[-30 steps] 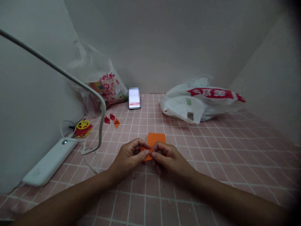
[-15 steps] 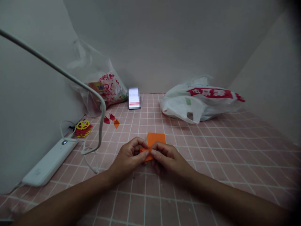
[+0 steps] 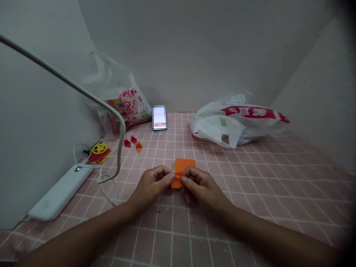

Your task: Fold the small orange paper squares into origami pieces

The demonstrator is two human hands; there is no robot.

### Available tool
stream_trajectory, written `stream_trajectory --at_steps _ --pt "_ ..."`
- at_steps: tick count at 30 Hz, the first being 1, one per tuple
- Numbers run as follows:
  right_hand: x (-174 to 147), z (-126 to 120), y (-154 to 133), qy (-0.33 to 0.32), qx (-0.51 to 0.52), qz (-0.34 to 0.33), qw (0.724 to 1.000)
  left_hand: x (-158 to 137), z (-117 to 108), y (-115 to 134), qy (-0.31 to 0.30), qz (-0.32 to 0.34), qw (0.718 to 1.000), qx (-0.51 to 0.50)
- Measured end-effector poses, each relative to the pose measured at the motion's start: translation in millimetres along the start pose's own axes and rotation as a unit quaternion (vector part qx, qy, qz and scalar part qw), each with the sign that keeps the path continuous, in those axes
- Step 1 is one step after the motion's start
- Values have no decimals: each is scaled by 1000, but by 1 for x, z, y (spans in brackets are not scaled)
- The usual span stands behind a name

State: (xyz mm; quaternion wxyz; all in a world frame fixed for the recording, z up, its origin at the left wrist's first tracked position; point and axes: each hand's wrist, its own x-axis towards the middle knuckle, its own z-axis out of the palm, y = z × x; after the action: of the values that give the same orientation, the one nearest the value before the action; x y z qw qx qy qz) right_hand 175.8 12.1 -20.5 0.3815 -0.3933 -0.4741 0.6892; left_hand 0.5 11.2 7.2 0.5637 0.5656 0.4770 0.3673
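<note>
Both hands pinch a small piece of folded orange paper [image 3: 178, 178] between thumbs and fingertips. My left hand [image 3: 157, 183] is closed on its left end, and my right hand [image 3: 198, 185] grips the right end, the two thumbs a short way apart. Flat behind and under it lies a square orange sheet [image 3: 185, 164], partly covered by the right fingers. The folds inside the fingers are hidden.
Small folded red papers [image 3: 133, 139] and an orange one [image 3: 139, 147] lie left of centre. A phone [image 3: 159, 118] stands behind. Plastic bags [image 3: 133, 102] [image 3: 239, 120] sit at the back. At left are a white power strip [image 3: 59, 194], yellow-red cutouts [image 3: 99, 149] and a cable [image 3: 121, 144].
My thumbs have moved slightly apart, showing more of the folded orange paper between them. The whole view has shifted a little, with the background sitting slightly lower.
</note>
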Motion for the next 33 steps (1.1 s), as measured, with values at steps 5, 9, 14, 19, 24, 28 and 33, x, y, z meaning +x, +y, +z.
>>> stream_trajectory --at_steps 5,9,14,19,24,28,33 --pt "-2 0 -1 -11 -3 11 1000 0 0 -1 15 7 1000 26" --pt "-3 0 -2 -20 -3 25 999 1 0 -2 20 13 999 44" --pt "-4 1 -2 -34 9 19 999 1 -1 1 26 11 997 69" --pt "-4 2 -4 -37 12 25 999 -1 0 3 23 14 996 81" --pt "-4 3 -6 -31 29 48 998 1 0 3 8 10 997 71" --pt "-3 2 -5 -33 18 47 998 3 -2 2 2 11 997 70" --pt "-3 1 -4 -37 12 39 998 4 -3 2 1 4 998 63"
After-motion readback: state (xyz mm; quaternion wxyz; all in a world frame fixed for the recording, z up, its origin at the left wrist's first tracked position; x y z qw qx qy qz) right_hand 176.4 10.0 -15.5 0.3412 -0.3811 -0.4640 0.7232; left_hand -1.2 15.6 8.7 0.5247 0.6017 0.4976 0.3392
